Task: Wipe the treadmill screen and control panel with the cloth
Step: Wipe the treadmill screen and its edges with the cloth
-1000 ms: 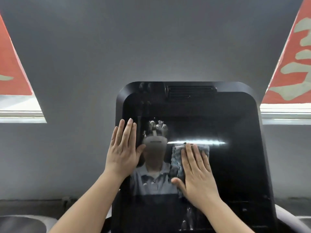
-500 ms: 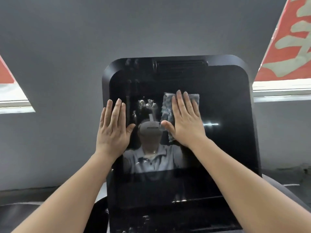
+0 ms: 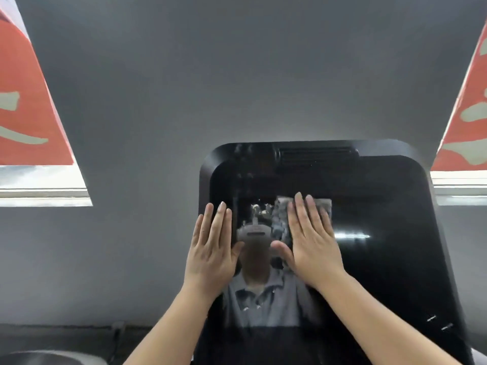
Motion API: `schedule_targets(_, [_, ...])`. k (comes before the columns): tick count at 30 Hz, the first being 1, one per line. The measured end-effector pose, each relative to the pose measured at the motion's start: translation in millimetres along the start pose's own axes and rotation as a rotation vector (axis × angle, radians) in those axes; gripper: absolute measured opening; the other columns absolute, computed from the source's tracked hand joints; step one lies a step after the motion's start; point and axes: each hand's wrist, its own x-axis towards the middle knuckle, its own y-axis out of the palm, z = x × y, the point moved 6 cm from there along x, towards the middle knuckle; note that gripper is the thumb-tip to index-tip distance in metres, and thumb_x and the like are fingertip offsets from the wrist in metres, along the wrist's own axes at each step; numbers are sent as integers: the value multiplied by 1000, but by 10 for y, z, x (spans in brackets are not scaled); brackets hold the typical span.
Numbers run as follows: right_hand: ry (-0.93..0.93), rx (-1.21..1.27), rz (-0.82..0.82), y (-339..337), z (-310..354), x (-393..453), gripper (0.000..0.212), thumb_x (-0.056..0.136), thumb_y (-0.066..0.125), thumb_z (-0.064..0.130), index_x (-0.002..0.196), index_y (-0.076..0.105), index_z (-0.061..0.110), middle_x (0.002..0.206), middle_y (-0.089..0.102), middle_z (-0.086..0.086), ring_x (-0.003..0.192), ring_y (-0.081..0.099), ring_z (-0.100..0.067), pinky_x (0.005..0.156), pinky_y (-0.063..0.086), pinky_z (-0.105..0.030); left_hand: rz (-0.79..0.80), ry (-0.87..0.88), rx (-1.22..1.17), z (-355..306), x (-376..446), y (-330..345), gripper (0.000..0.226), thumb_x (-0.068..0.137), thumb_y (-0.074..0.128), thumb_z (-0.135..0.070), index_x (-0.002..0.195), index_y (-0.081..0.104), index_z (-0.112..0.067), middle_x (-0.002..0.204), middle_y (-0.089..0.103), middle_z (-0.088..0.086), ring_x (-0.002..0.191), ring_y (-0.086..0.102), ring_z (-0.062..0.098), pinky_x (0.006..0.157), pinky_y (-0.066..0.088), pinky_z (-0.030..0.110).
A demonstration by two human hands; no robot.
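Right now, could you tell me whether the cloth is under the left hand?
No, the cloth lies under the flat right hand, while the left hand rests bare on the screen.

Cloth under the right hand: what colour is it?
Mottled grey-blue cloth, seen in the head view.

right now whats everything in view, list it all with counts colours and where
glossy black treadmill screen: one, black, centre and right, tilted back
folded grey cloth: one, grey, upper middle of the screen, under the right hand
slotted vent: one, black, top edge of the screen housing
red banners with pale lettering: two, red, far left and far right
grey wall: one, grey, behind everything
left hand: one, flat on the screen's left edge
right hand: one, flat, pressing the cloth
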Motion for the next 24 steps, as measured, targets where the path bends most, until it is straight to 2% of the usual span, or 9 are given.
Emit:
schedule_targets(2, [-2,-19,2,-139,55,459,97,92,-4,80,158,0,9,166,-12,-10,153,-17,-26,124,-3,-46,-10,17,-9,0,-7,-5,66,108,28,-43,152,34,5,164,26,19,153,18,38,120,23,54])
schedule_targets(4, [7,-15,-7,-182,101,626,96,90,-6,80,157,-5,11,165,-16,-8,152,-21,-24,124,-5,-46,-14,20,-17,8,-1,-7,66,109,23,-44,152,35,5,164,27,18,153,18,38,121,22,54])
schedule_targets(7, [-2,15,-39,-122,220,348,93,96,6,77,158,7,8,168,-2,-11,155,-8,-27,124,6,-49,-3,10,-30,13,4,1,68,110,21,-47,153,34,4,164,26,17,154,17,37,123,19,52])
schedule_targets(10, [-94,40,-33,120,469,-317,96,97,18,76,156,20,1,167,12,-17,154,8,-31,120,16,-50,-4,10,-37,14,-8,-1,69,110,21,-48,153,34,4,165,25,17,154,16,36,122,20,51])
schedule_targets(14, [-184,31,-10,335,619,-891,102,92,25,81,155,24,2,166,17,-16,153,17,-31,116,22,-49,-8,9,-46,13,-18,0,69,110,21,-49,153,32,4,165,24,16,155,16,35,122,20,50])
schedule_targets(18, [-187,9,-65,105,560,-235,98,94,20,79,154,30,2,166,17,-16,153,15,-30,118,18,-48,-5,14,-62,21,-3,-9,69,109,24,-49,154,31,2,165,25,16,154,17,35,122,20,51])
schedule_targets(21, [-131,-5,-47,-75,556,361,97,95,12,79,157,19,5,167,8,-12,155,3,-28,121,8,-47,-27,-12,-62,39,-11,-11,67,107,28,-44,153,33,4,164,26,18,154,19,33,120,22,51])
schedule_targets(24, [-92,19,-46,-54,580,346,90,98,12,74,158,16,6,168,6,-11,155,0,-26,122,6,-45,-20,-22,-74,48,-19,-10,69,107,29,-48,154,30,2,165,25,17,154,17,31,122,20,49])
